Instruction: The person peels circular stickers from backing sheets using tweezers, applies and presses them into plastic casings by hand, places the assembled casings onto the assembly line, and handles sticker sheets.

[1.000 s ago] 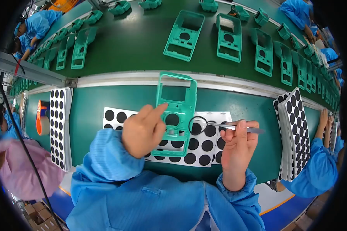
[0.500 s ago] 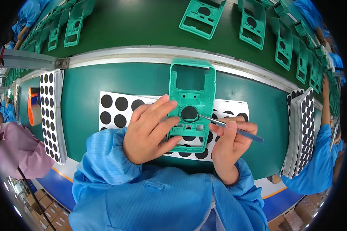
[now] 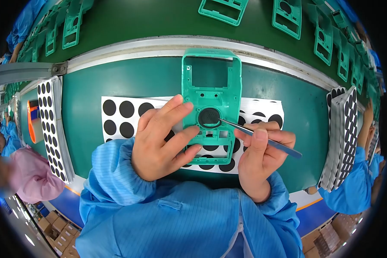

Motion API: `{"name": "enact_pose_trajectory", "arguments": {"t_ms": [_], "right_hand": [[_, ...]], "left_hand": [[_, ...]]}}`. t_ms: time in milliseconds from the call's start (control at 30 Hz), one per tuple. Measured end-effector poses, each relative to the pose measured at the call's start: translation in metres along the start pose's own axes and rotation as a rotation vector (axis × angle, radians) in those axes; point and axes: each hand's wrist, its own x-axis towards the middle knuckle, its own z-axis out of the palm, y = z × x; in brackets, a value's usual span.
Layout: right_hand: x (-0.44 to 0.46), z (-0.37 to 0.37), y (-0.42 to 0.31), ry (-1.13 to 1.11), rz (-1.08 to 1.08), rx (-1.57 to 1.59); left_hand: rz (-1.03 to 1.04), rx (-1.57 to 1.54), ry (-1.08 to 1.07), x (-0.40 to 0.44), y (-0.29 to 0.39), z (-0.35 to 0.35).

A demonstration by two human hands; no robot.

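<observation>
at the center of the frame, a green plastic housing point(image 3: 234, 92) lies over sheets of black round stickers point(image 3: 127, 109). the left hand point(image 3: 159, 139) is spread, its fingers apart, fingertips touching the housing's left side. the right hand point(image 3: 262, 155) is mostly closed, pinching metal tweezers point(image 3: 273, 144) between thumb and fingers; their tip meets the edge of the black disc point(image 3: 209, 117) in the housing's round opening. 1 stack of sticker sheets point(image 3: 55, 124) stands at left of the frame, 1 more point(image 3: 342, 137) at right.

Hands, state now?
Left hand: fingers spread, resting on the green housing.
Right hand: closed on tweezers.
</observation>
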Motion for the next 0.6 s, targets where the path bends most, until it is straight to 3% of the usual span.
{"name": "enact_pose_trajectory", "arguments": {"t_ms": [600], "right_hand": [[0.0009,0.0001,-0.0008,-0.033,-0.013,-0.086]], "left_hand": [[0.007,0.005,-0.021,0.0003,0.0012,0.0]]}}
